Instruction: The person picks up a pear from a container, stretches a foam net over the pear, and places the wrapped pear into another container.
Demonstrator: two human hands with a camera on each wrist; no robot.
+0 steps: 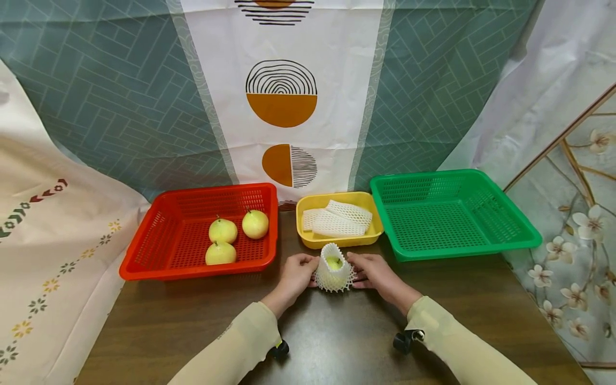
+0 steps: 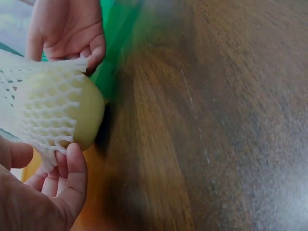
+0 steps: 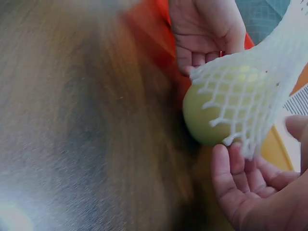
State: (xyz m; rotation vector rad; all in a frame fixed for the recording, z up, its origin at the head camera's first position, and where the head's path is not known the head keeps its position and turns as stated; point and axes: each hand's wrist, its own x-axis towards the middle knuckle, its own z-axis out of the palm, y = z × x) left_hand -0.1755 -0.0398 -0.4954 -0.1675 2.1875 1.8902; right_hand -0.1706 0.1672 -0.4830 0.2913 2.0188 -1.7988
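Observation:
A pale yellow-green pear (image 1: 334, 262) stands on the table between my hands, wrapped in a white foam net sleeve (image 1: 331, 278). The sleeve's top gapes around the pear's upper side, and its lower edge flares out. My left hand (image 1: 297, 272) grips that edge from the left, fingertips against the pear's side. On the other side my right hand (image 1: 377, 274) holds the edge with curled fingers. Both wrist views show the pear's bare lower part (image 2: 94, 113) (image 3: 196, 115) sticking out below the mesh.
A red basket (image 1: 144, 240) at the left holds three more pears (image 1: 255, 224). Behind the hands, a yellow tray (image 1: 308, 203) contains several flat foam nets (image 1: 339, 222). A green basket (image 1: 433, 219) stands at the right. Patterned cloth (image 1: 327, 96) hangs behind the table (image 1: 337, 342).

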